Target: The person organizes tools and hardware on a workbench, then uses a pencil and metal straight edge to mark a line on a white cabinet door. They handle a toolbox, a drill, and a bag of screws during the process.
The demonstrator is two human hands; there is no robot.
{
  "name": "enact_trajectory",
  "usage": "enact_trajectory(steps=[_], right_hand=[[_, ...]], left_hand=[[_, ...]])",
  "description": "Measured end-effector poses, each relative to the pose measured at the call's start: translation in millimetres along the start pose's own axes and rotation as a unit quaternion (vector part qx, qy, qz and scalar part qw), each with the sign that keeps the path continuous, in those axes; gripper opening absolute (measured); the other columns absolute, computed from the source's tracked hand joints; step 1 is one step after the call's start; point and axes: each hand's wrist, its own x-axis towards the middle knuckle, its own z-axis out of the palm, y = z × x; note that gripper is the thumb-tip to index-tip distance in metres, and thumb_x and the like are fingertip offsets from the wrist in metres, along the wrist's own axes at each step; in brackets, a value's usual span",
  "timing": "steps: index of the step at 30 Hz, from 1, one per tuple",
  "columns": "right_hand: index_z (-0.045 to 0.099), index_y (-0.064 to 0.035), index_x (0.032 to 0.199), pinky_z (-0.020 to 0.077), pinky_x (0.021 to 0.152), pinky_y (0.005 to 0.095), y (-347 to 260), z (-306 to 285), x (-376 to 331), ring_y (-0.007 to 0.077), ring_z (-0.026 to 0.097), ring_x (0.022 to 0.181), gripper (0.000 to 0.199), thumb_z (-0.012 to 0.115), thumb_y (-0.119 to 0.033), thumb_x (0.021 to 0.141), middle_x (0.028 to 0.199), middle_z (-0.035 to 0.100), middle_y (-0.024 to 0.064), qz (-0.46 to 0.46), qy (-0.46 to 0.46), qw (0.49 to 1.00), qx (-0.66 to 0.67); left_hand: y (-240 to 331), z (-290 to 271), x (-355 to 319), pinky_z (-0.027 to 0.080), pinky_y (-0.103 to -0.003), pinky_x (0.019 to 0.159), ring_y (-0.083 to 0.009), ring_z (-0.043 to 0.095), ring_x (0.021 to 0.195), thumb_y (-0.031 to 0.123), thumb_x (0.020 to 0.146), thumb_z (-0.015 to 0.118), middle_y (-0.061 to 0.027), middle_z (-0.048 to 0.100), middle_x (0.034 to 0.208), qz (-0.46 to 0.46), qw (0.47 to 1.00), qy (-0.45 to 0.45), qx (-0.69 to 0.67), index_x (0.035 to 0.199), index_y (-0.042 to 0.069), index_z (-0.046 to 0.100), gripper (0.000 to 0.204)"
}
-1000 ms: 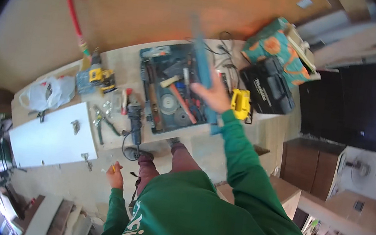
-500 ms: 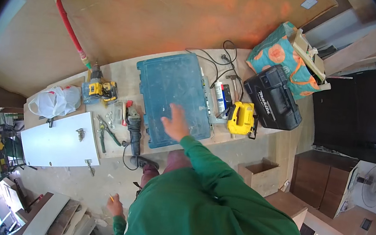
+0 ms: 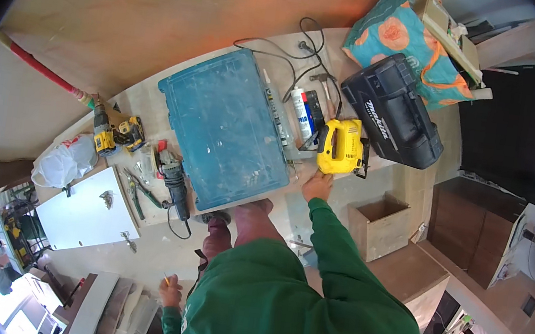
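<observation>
And the right hand [image 3: 318, 186] has been carried from over the blue case [image 3: 225, 132] and brought across to the yellow power tool [image 3: 342, 148] at the near edge of the wooden bench [image 3: 335, 48]. From the left: a white plastic bag [image 3: 68, 161] is seen at the bench's end, with a white panel [image 3: 80, 216] fitted with metal hinges [image 3: 106, 199] laid in front of it. Next, a yellow-and-black drill [image 3: 104, 139] is set down behind, and green-handled pliers [image 3: 136, 199] are lying just beside the panel. The grey grinder [image 3: 175, 186] is placed between the pliers and the blue case. Down below, well apart from the bench, a thin yellow stick [image 3: 166, 280] is held by the left hand [image 3: 172, 294], fingers curled together around it. The blue case is laid flat, lid down. On to the right: a white tube [image 3: 301, 114] and a hammer [image 3: 323, 86] are laid out, and here is the yellow power tool, lying between the tube and the black case [image 3: 391, 110]. Its near end is met by the right hand's fingertips; whether they are clamped on it cannot be told. At the far right, a turquoise-and-orange bag [image 3: 391, 32] is stood behind the black case.
</observation>
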Motion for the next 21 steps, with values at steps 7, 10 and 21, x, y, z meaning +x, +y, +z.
enact_trajectory(steps=[7,10,21], right_hand=[[0.055,0.0019,0.136,0.0424,0.103,0.0614,-12.9,3.2,16.1,0.053,0.049,0.126,0.052,0.058,-0.031,0.096,0.137,0.052,0.0321,0.057,0.019,0.998,-0.02],[0.059,0.0002,0.129,0.0445,0.098,0.0607,-3.7,2.0,27.3,0.0508,0.053,0.117,0.047,0.06,-0.031,0.094,0.126,0.058,0.0296,0.03,-0.006,1.0,0.002],[0.058,0.0003,0.133,0.0476,0.101,0.0554,13.9,38.6,54.7,0.0485,0.059,0.119,0.05,0.062,-0.026,0.091,0.134,0.06,0.0289,-0.034,-0.006,0.993,0.113]], left_hand=[[86.9,2.9,-5.0,0.037,-0.027,0.04,-0.0098,0.05,0.046,0.044,0.099,0.068,-0.0045,0.063,0.069,-0.033,0.998,0.005,-0.045,0.11,0.006,0.066,0.04],[82.6,14.8,-10.2,0.038,-0.028,0.04,-0.0103,0.052,0.046,0.046,0.098,0.069,-0.0048,0.065,0.07,-0.023,0.999,-0.036,-0.015,0.108,0.007,0.067,0.041],[52.3,-1.0,-20.9,0.04,-0.028,0.041,-0.0122,0.054,0.047,0.043,0.096,0.068,-0.0073,0.068,0.072,-0.043,0.998,-0.047,0.01,0.109,0.004,0.067,0.041]])
